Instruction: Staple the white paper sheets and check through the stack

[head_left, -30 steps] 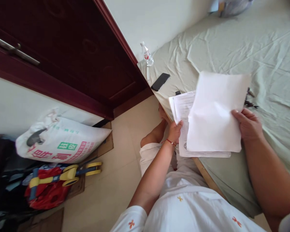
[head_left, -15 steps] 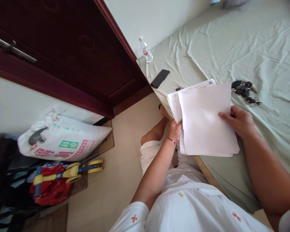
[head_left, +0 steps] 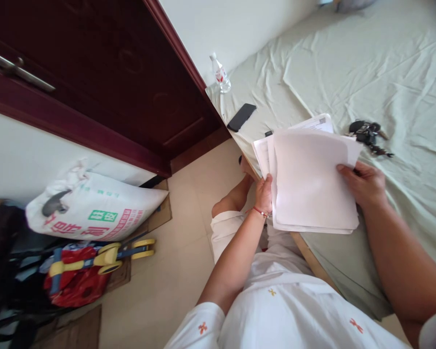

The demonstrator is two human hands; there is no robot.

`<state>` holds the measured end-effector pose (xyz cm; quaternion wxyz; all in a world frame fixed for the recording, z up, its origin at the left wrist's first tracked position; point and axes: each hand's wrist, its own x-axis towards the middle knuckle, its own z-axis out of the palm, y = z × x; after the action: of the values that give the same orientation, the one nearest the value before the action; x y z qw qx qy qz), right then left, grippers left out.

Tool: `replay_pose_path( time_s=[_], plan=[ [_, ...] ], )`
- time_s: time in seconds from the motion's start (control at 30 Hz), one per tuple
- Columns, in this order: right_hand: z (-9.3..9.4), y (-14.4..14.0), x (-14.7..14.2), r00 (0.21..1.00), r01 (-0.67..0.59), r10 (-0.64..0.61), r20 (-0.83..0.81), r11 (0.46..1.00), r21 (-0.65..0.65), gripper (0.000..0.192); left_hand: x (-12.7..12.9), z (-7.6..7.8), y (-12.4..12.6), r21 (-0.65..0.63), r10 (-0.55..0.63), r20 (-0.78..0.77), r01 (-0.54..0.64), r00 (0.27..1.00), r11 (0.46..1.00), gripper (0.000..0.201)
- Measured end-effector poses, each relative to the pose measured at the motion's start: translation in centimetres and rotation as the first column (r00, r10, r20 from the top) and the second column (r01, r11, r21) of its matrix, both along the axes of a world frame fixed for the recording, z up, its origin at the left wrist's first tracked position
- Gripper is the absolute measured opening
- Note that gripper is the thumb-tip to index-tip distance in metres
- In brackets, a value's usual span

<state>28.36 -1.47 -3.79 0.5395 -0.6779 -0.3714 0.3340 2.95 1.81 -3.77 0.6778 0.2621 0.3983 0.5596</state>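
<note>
A stack of white paper sheets (head_left: pixel 308 179) is held over the near edge of a bed with a pale green sheet (head_left: pixel 366 72). My left hand (head_left: pixel 264 194), with a red string at the wrist, grips the stack's left edge. My right hand (head_left: pixel 363 184) holds its right edge, thumb on top and fingers under the sheets. The top sheet is blank; printed pages stick out at the stack's far edge.
On the bed lie a bunch of keys (head_left: pixel 368 133), a black phone (head_left: pixel 241 117) and a clear water bottle (head_left: pixel 221 76). A dark red door (head_left: pixel 112 72) is on the left. On the floor are a printed white sack (head_left: pixel 94 206) and a red-and-yellow toy (head_left: pixel 90 266).
A sheet lifted by my right hand came down onto the stack. My right hand then slid to the stack's right edge, and the sheets fanned slightly at the far corner.
</note>
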Motion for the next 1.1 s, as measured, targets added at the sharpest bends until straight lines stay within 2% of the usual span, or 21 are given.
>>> replay_pose_path(
  time_s=[0.1, 0.23, 0.33, 0.4, 0.53, 0.7, 0.87, 0.97, 1.1],
  plan=[
    [0.4, 0.2, -0.1, 0.985, 0.105, -0.092, -0.147, 0.991, 0.08, 0.023, 0.1, 0.2, 0.0, -0.001, 0.035, -0.013, -0.035, 0.999, 0.999, 0.05],
    [1.4, 0.7, 0.1, 0.894, 0.266, -0.163, -0.418, 0.942, 0.202, 0.031, 0.1, 0.5, 0.0, -0.016, 0.008, -0.032, -0.009, 0.999, 1.0, 0.049],
    [2.2, 0.7, 0.5, 0.826, 0.346, -0.218, -0.52, 0.924, 0.164, 0.033, -0.1, 0.7, 0.1, -0.047, -0.031, -0.023, 0.03, 0.999, 0.998, 0.05],
    [2.6, 0.6, 0.8, 0.798, 0.35, -0.23, -0.557, 0.929, 0.118, 0.031, -0.1, 0.9, 0.1, -0.068, -0.066, 0.0, 0.066, 0.998, 0.996, 0.053],
    [3.0, 0.4, 1.2, 0.773, 0.331, -0.217, -0.597, 0.94, 0.086, 0.024, -0.1, 0.9, 0.1, -0.069, -0.1, 0.012, 0.1, 0.995, 0.993, 0.061],
    [2.6, 0.5, 1.8, 0.743, 0.347, -0.237, -0.626, 0.936, 0.056, 0.023, -0.2, 0.6, 0.1, -0.032, -0.106, 0.0, 0.106, 0.994, 0.994, 0.061],
    [2.4, 0.6, 1.6, 0.764, 0.375, -0.254, -0.593, 0.923, 0.089, 0.019, -0.1, 0.7, 0.0, -0.03, -0.103, -0.017, 0.102, 0.995, 0.994, 0.062],
    [2.4, 0.6, 0.9, 0.771, 0.368, -0.222, -0.597, 0.92, 0.133, 0.022, 0.0, 0.8, 0.0, -0.026, -0.094, -0.032, 0.094, 0.995, 0.995, 0.063],
    [2.3, 0.4, 0.2, 0.86, 0.281, -0.131, -0.493, 0.928, 0.243, 0.029, 0.0, 0.5, 0.0, -0.025, -0.083, -0.062, 0.081, 0.995, 0.996, 0.061]
  ],
)
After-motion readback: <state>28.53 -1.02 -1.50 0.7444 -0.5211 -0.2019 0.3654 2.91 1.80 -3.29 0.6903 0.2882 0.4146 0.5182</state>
